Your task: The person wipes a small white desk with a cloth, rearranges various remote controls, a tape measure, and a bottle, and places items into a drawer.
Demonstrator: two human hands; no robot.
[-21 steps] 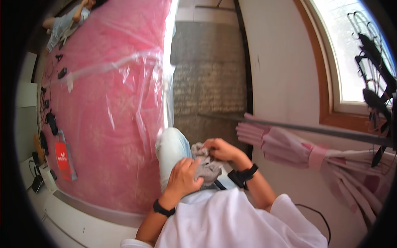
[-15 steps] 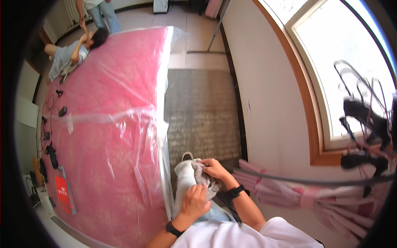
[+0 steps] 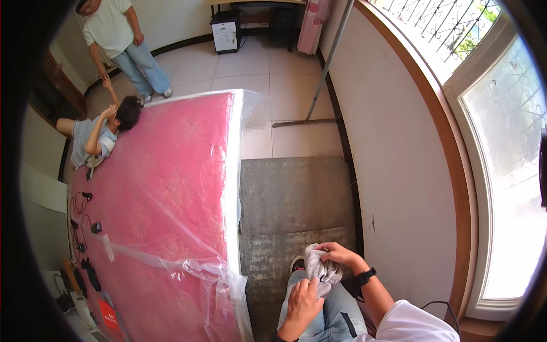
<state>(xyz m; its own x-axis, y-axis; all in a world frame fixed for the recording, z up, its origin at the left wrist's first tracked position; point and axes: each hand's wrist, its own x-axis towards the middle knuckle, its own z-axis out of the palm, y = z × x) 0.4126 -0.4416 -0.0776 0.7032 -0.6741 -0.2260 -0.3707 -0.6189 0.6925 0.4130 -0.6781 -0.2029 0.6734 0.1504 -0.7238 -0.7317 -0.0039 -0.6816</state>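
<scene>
A crumpled grey-white cloth (image 3: 324,272) is held over my lap, between both hands. My left hand (image 3: 304,302) grips its lower left edge with curled fingers. At the cloth's upper side, my right hand (image 3: 336,254) pinches the fabric between thumb and fingers. Folds hide part of the fingertips. Below the cloth are my light blue jeans (image 3: 339,316), and one dark shoe (image 3: 297,264) shows beyond it.
To my left lies a pink mattress (image 3: 182,188) under clear plastic, with cables (image 3: 85,222) and a red bag (image 3: 108,313) on it. One person (image 3: 102,128) leans on its far corner; another person (image 3: 119,34) stands behind. A pole (image 3: 325,74) leans near the right wall, before the window (image 3: 501,171).
The view has tilted up and shifted, showing more of the standing person and far floor. The hangers and pink curtain at the right have left view. Both hands still hold the cloth.
</scene>
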